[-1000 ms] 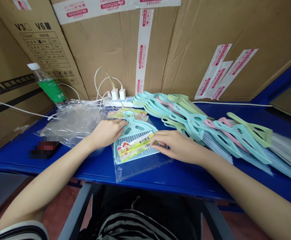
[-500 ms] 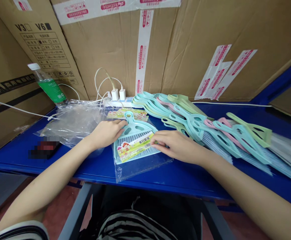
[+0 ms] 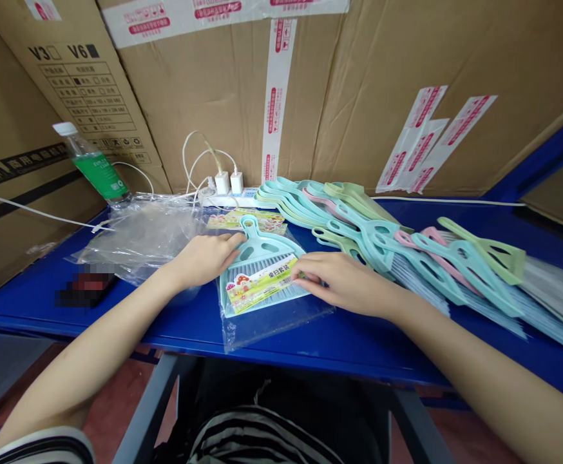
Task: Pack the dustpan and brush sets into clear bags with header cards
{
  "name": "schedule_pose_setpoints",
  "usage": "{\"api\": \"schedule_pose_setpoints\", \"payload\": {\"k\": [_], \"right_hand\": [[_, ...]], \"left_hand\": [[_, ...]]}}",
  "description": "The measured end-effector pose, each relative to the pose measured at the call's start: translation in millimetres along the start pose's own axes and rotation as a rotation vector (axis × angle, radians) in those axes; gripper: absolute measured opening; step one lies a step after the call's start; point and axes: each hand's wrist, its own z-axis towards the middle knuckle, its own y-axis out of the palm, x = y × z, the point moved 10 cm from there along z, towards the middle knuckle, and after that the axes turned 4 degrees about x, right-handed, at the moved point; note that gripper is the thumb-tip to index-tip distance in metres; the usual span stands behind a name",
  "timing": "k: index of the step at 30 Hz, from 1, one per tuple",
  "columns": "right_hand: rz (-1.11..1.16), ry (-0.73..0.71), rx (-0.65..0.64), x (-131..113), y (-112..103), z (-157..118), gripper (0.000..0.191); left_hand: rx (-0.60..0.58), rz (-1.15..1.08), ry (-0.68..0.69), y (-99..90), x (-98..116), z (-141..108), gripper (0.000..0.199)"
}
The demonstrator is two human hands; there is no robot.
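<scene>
A light-blue dustpan (image 3: pixel 282 245) lies on a clear plastic bag (image 3: pixel 272 332) at the middle of the table, a grey-bristled brush (image 3: pixel 245 269) set into it. Across the bristles rests a printed label card (image 3: pixel 257 288) with mushroom pictures, slightly slanted. My left hand (image 3: pixel 209 258) is closed at the dustpan's upper left edge, beside the handle; its fingertips are partly hidden. With fingers curled together, my right hand (image 3: pixel 334 280) pinches the right end of the card. Whether the bag also covers the dustpan, I cannot tell.
Clear plastic bags (image 3: pixel 141 232) lie at left, near a green-labelled bottle (image 3: pixel 98 174) and a dark blurred object (image 3: pixel 85 288). More cards (image 3: pixel 247 220) lie behind the dustpan. Blue, green and pink dustpans and brushes (image 3: pixel 382 238) pile up at right. A power strip (image 3: pixel 233 198) stands against cardboard.
</scene>
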Motion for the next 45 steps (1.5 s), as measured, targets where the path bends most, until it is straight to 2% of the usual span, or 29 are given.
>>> {"api": "schedule_pose_setpoints", "payload": {"k": [13, 26, 32, 45], "right_hand": [[-0.054, 0.033, -0.060, 0.2, 1.8, -1.9, 0.013], [-0.067, 0.042, -0.068, 0.5, 2.4, -4.0, 0.017], [-0.075, 0.041, -0.085, 0.2, 2.6, -3.7, 0.017], [-0.091, 0.053, -0.089, 0.1, 2.4, -4.4, 0.016]], "left_hand": [[-0.019, 0.021, 0.007, 0.6, 0.9, -1.2, 0.039], [-0.015, -0.002, 0.025, 0.9, 1.3, -1.6, 0.041], [-0.067, -0.012, 0.007, 4.0, 1.3, -2.0, 0.041], [-0.059, 0.000, 0.013, 4.1, 1.2, -2.6, 0.041]]}}
